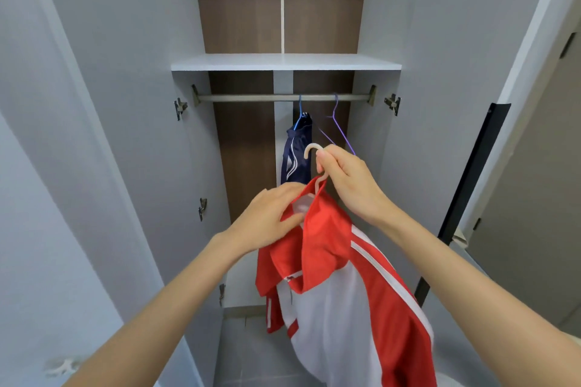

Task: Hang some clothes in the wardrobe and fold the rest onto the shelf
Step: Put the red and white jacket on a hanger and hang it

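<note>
wardrobe (440,41): doors open, rod (251,98) at 12 o'clock | jacket (339,286): centre toward 5 o'clock, soft, light, likely slippery, hangs from hanger (314,151) | right hand (349,181): fingers curled round hanger neck, best hold | left hand (267,220): pinches collar at 9 o'clock of hanger

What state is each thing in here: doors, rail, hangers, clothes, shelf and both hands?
Wardrobe doors: open.
Shelf: bare.
Rail: carrying two hangers.
Blue hanger: on the rail, holding the navy garment.
Purple hanger: on the rail, empty.
Red and white jacket: on the white hanger, not yet on the rail.
Right hand: fingers gripping the white hanger's neck.
Left hand: holding the jacket collar.
</note>
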A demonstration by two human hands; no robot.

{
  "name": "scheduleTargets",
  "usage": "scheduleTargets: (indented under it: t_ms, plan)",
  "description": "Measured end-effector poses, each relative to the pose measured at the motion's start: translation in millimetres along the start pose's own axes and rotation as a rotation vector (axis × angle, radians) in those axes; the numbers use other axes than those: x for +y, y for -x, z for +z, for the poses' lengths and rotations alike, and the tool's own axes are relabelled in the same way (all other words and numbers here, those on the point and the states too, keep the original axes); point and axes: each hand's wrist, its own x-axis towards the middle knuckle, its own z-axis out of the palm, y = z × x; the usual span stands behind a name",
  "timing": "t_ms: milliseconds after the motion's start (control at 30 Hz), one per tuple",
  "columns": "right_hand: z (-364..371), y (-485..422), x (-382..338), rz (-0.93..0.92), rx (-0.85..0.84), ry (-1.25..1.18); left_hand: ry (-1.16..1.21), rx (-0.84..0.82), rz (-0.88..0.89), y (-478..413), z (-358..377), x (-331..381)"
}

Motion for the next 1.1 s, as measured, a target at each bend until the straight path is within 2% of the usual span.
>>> scheduleTargets:
  t_ms: [100, 200, 333, 433, 500, 600, 767, 867, 933, 1100]
  plan:
    - [-1, -3, -3, -0.028, -0.036, 0.056, -0.111, 0.028, -0.04, -14, -1, 2]
    - [-4, -4, 7, -0.02, -0.038, 0.046, -0.205, -0.023, -0.054, -25, -2, -4]
    - [-11, -9, 30, 0.035, 0.033, -0.009, -0.154, -0.024, -0.089, -30, -2, -13]
    - [-9, -13, 49, 0.144, -0.024, -0.049, -0.11, 0.038, -0.092, -34, 1, -19]
    - [-7, -11, 64, 0.19, -0.132, 0.036, -0.099, 0.085, -0.117, -38, -3, -28]
    - [-5, -8, 87, 0.149, -0.254, 0.286, -0.108, 0.145, -0.208, -48, -12, -48]
    - [6, -32, 109, -0.044, -0.144, 0.467, -0.093, 0.208, -0.309, -66, -28, -80]
    - [13, -59, 114, -0.058, -0.158, 0.41, -0.196, 0.172, -0.348, -75, -36, -97]
    - [16, -78, 118, -0.016, -0.197, 0.276, -0.23, 0.192, -0.372, -80, -38, -110]
    - [30, -114, 131, 0.077, -0.264, -0.045, -0.08, 0.333, -0.413, -93, -39, -140]
